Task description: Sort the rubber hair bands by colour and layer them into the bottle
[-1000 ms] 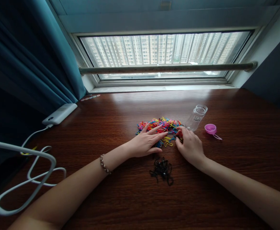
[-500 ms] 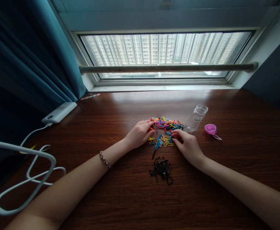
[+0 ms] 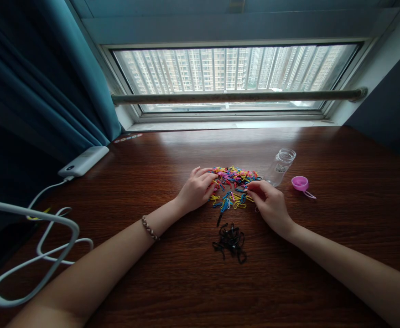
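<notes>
A pile of small coloured rubber bands lies mid-table, pink, yellow, blue and red, with a looser group of yellow and blue bands just in front. At the pile's left edge rests my left hand, fingers spread and touching the bands. My right hand is at the right side, thumb and forefinger pinched on a rubber band whose colour the fingertips hide. Nearer to me sits a separate heap of black rubber bands. One short black band lies between the two groups.
Behind my right hand stands a clear open bottle with a label. Right of it lies a pink cap with a loop. A white power bank with a white cable is at the left, by the blue curtain. A window is behind.
My left hand's fingers have lifted and spread a little more, shifting slightly left. My right hand's fingers have moved a little at the pile's right edge. The bottle and black heap stay put.
</notes>
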Available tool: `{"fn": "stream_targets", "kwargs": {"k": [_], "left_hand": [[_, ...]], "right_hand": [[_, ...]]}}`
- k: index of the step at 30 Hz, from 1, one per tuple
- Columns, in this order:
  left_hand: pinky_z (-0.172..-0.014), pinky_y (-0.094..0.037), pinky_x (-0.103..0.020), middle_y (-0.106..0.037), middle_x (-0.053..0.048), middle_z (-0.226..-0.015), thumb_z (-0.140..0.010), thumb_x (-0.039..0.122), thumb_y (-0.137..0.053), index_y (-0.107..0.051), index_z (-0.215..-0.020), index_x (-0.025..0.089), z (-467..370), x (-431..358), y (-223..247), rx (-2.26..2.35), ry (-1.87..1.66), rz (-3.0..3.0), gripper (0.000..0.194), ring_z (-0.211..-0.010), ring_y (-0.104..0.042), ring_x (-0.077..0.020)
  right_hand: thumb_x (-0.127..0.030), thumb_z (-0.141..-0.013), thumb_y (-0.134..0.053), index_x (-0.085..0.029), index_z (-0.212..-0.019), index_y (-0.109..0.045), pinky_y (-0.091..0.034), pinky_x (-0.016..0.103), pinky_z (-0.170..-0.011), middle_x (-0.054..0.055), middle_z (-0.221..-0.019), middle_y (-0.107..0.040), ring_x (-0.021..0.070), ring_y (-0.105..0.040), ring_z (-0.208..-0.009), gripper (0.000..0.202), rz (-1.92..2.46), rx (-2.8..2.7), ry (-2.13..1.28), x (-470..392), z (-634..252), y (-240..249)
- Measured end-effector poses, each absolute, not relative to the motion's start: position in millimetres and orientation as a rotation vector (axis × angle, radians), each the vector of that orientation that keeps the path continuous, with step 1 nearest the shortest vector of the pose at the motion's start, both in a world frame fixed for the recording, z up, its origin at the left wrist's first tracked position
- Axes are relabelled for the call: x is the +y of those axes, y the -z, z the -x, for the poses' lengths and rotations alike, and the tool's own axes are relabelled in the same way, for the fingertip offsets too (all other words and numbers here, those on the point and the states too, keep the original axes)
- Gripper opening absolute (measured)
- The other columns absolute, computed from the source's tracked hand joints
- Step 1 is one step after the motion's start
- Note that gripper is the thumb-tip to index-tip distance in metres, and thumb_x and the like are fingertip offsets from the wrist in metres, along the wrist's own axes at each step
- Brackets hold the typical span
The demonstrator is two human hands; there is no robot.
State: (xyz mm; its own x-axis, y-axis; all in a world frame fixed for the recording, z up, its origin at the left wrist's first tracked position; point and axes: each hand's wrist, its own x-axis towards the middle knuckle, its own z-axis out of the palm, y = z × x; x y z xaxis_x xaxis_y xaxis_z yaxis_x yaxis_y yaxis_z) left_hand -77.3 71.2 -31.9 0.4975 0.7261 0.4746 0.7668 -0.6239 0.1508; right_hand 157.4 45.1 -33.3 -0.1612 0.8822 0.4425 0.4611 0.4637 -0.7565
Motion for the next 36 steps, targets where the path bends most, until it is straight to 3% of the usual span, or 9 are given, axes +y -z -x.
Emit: {"fn": "stream_targets", "kwargs": {"k": [9, 16, 23, 30, 36], "left_hand": [[-0.106, -0.018, -0.047, -0.059, -0.006, -0.115, -0.083, 0.017, -0.045, -0.057, -0.106, 0.02, 74.6, 64.7, 27.4, -1.037, 0.844, 2.737, 0.026, -0.121, -0.04, -0.0218], [-0.107, -0.019, -0.045, -0.06, -0.003, -0.115, -0.084, 0.017, -0.047, -0.056, -0.107, 0.023, 68.3, 52.4, 14.6, -0.768, 0.723, 2.937, 0.026, -0.123, -0.039, -0.0202], [-0.101, -0.031, -0.044, -0.059, -0.007, -0.113, -0.083, 0.029, -0.051, -0.055, -0.108, 0.02, 49.4, 41.3, 19.3, -1.104, 1.069, 2.902, 0.027, -0.119, -0.041, -0.0221], [-0.104, -0.023, -0.045, -0.063, -0.003, -0.106, -0.084, 0.024, -0.05, -0.061, -0.094, 0.023, 46.5, 36.7, 16.6, -1.06, 0.992, 2.971, 0.015, -0.119, -0.04, -0.0212], [-0.103, -0.023, -0.044, -0.063, -0.002, -0.104, -0.084, 0.021, -0.05, -0.062, -0.092, 0.022, 47.8, 36.9, 16.2, -1.111, 1.039, 2.936, 0.014, -0.117, -0.041, -0.0209]], "right_hand": [[-0.03, -0.079, -0.054, -0.017, -0.083, -0.063, -0.048, 0.027, -0.059, 0.005, -0.077, -0.066, 0.016, -0.059, -0.065, 0.017, 1.182, -1.711, -0.629, 43.6, -158.1, 30.7], [-0.028, -0.077, -0.057, -0.017, -0.085, -0.062, -0.05, 0.029, -0.066, 0.004, -0.079, -0.066, 0.0165, -0.061, -0.071, 0.014, 1.145, -1.679, -0.705, 43.8, -156.7, 30.1], [-0.023, -0.077, -0.057, -0.018, -0.087, -0.06, -0.051, 0.028, -0.071, 0.003, -0.084, -0.064, 0.0151, -0.061, -0.075, 0.011, 0.976, -1.772, -0.718, 38.5, -153.3, 29.5], [-0.016, -0.08, -0.052, -0.02, -0.089, -0.058, -0.049, 0.025, -0.07, 0.003, -0.082, -0.063, 0.0135, -0.059, -0.077, 0.011, 0.78, -2.031, -0.538, 30.2, -152.1, 27.0], [-0.015, -0.078, -0.054, -0.02, -0.09, -0.057, -0.049, 0.025, -0.07, 0.002, -0.081, -0.063, 0.0133, -0.059, -0.074, 0.013, 0.855, -2.03, -0.491, 30.6, -151.7, 31.8]]}}
